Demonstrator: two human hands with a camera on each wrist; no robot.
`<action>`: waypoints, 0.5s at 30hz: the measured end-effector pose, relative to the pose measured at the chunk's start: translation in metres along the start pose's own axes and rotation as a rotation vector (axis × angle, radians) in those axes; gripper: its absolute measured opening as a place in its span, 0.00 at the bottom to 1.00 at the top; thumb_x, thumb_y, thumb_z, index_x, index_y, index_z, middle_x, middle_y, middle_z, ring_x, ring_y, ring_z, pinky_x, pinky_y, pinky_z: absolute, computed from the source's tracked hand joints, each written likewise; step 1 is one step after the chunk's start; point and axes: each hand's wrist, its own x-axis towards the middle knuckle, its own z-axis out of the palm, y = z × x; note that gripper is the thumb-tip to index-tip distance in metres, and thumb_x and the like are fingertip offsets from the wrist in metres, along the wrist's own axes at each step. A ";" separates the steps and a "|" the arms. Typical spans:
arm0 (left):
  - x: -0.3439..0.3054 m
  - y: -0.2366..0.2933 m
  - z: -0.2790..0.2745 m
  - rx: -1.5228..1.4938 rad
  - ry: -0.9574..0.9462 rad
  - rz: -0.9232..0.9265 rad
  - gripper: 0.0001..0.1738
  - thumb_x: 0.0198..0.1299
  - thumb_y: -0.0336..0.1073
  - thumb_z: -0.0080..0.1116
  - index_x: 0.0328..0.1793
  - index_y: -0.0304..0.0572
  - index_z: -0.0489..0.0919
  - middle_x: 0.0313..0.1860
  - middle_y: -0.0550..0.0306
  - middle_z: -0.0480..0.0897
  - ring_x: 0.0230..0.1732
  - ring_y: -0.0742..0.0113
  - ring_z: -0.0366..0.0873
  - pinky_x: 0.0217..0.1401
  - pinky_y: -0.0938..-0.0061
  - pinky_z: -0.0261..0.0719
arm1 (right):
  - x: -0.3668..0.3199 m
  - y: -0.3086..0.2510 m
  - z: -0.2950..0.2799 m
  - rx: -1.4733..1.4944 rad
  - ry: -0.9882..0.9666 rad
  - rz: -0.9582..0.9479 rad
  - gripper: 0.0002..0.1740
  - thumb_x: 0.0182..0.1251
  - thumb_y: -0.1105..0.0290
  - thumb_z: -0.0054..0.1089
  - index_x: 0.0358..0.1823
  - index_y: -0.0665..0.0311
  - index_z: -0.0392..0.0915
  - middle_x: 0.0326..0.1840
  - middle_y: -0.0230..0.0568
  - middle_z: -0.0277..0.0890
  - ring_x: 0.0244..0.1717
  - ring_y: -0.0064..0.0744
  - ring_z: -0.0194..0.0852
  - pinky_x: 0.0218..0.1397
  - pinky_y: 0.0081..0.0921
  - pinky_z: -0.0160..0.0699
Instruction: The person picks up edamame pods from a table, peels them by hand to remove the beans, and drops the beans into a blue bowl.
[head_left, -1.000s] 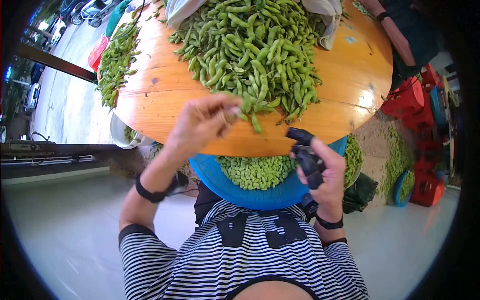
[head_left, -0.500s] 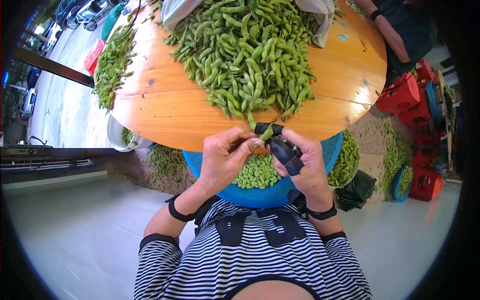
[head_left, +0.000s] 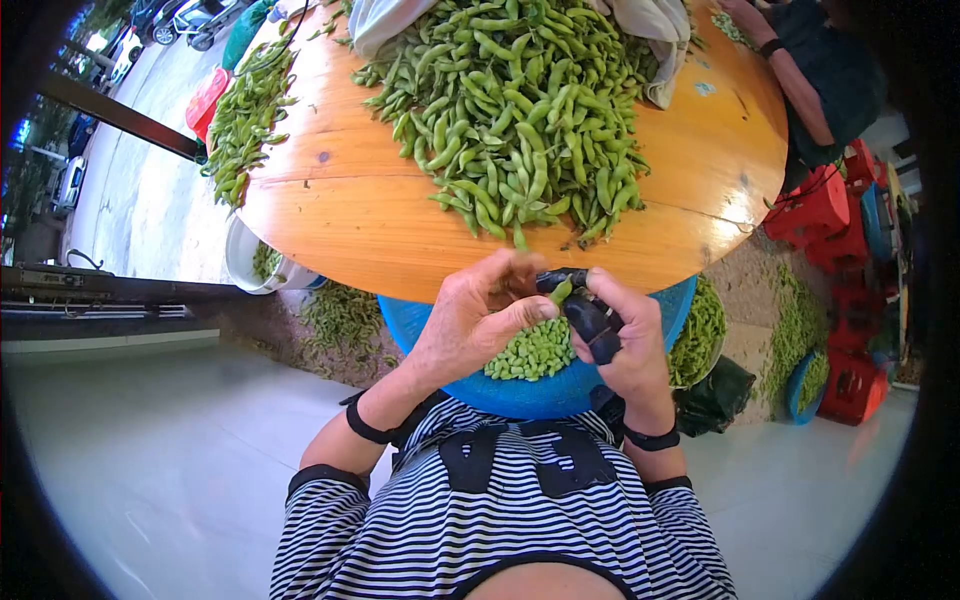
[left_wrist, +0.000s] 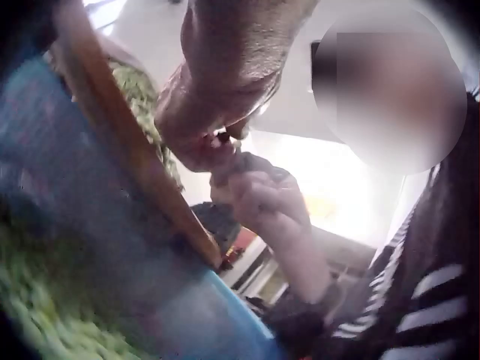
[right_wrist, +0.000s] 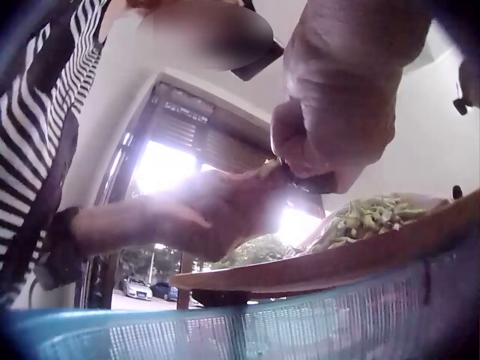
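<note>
Over the blue basket (head_left: 465, 392), my two hands meet at one green soybean pod (head_left: 562, 291). My left hand (head_left: 465, 315) holds its near end, thumb along it and the other fingers blurred. My right hand (head_left: 635, 345) pinches the pod between thumb and forefinger, both wrapped in black coverings (head_left: 592, 325). In the left wrist view the fingertips of both hands come together, the pod mostly hidden. Pale green shelled beans (head_left: 530, 352) lie in the basket below. Just beyond the hands, a large heap of soybean pods (head_left: 520, 130) covers the middle of the wooden table (head_left: 330, 220).
More pods (head_left: 250, 125) lie along the table's left edge. A white bucket (head_left: 245, 255) stands below left; a basin of pods (head_left: 697, 335) and a dark bag (head_left: 715, 395) are at right. Red stools (head_left: 812, 207) stand farther right. Another person's arm (head_left: 800, 95) reaches in at far right.
My left hand has come from the heap's front edge down and right to meet my right hand. Since half a second ago, its fingers have shifted while both hands stay together at the pod.
</note>
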 end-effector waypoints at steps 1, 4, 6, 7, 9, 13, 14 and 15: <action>0.001 0.003 0.001 0.001 0.000 0.000 0.17 0.61 0.36 0.66 0.52 0.33 0.78 0.35 0.60 0.80 0.33 0.77 0.76 0.35 0.79 0.77 | 0.000 -0.003 0.002 0.001 0.000 -0.001 0.13 0.56 0.79 0.60 0.44 0.72 0.75 0.27 0.36 0.67 0.25 0.28 0.67 0.28 0.23 0.65; 0.004 0.012 0.003 0.334 -0.030 0.024 0.19 0.60 0.37 0.67 0.51 0.33 0.78 0.35 0.56 0.83 0.34 0.71 0.81 0.37 0.75 0.79 | 0.001 -0.011 0.010 -0.265 0.014 -0.146 0.15 0.50 0.81 0.59 0.43 0.71 0.75 0.29 0.45 0.64 0.27 0.42 0.66 0.31 0.28 0.66; 0.004 0.016 0.003 0.549 -0.037 0.181 0.20 0.59 0.36 0.68 0.52 0.31 0.77 0.35 0.50 0.84 0.35 0.64 0.84 0.37 0.71 0.80 | 0.003 -0.015 0.007 -0.285 -0.001 -0.145 0.16 0.49 0.81 0.59 0.42 0.72 0.75 0.29 0.45 0.65 0.27 0.42 0.67 0.31 0.28 0.66; 0.004 0.015 0.003 0.547 -0.037 0.182 0.20 0.59 0.36 0.68 0.52 0.31 0.77 0.35 0.50 0.84 0.35 0.64 0.84 0.37 0.71 0.80 | 0.003 -0.016 0.006 -0.304 -0.018 -0.143 0.16 0.47 0.81 0.59 0.42 0.72 0.75 0.29 0.45 0.65 0.27 0.41 0.67 0.31 0.28 0.66; 0.002 0.011 0.003 0.759 -0.032 0.319 0.16 0.61 0.32 0.64 0.52 0.30 0.77 0.33 0.44 0.84 0.33 0.58 0.85 0.36 0.68 0.81 | 0.002 -0.006 0.006 -0.310 -0.003 -0.165 0.17 0.46 0.82 0.59 0.42 0.72 0.75 0.29 0.45 0.65 0.27 0.41 0.67 0.31 0.28 0.66; 0.005 0.009 -0.008 0.718 -0.108 0.377 0.14 0.65 0.27 0.56 0.56 0.31 0.76 0.31 0.45 0.83 0.31 0.60 0.83 0.35 0.69 0.80 | 0.003 -0.007 0.005 -0.330 0.002 -0.133 0.20 0.42 0.84 0.58 0.42 0.72 0.75 0.28 0.45 0.65 0.27 0.43 0.68 0.31 0.28 0.67; 0.005 0.009 -0.008 0.599 -0.128 0.282 0.16 0.67 0.27 0.53 0.59 0.31 0.75 0.30 0.49 0.82 0.30 0.64 0.81 0.34 0.72 0.79 | 0.003 -0.005 0.007 -0.330 0.003 -0.135 0.20 0.42 0.84 0.58 0.42 0.72 0.75 0.28 0.45 0.65 0.27 0.43 0.68 0.31 0.28 0.67; 0.005 0.009 -0.008 0.479 -0.147 0.187 0.17 0.69 0.26 0.49 0.62 0.32 0.74 0.29 0.53 0.81 0.28 0.68 0.79 0.33 0.74 0.77 | 0.003 -0.003 0.010 -0.388 0.052 -0.153 0.21 0.41 0.84 0.59 0.43 0.71 0.75 0.29 0.45 0.64 0.28 0.44 0.69 0.31 0.29 0.68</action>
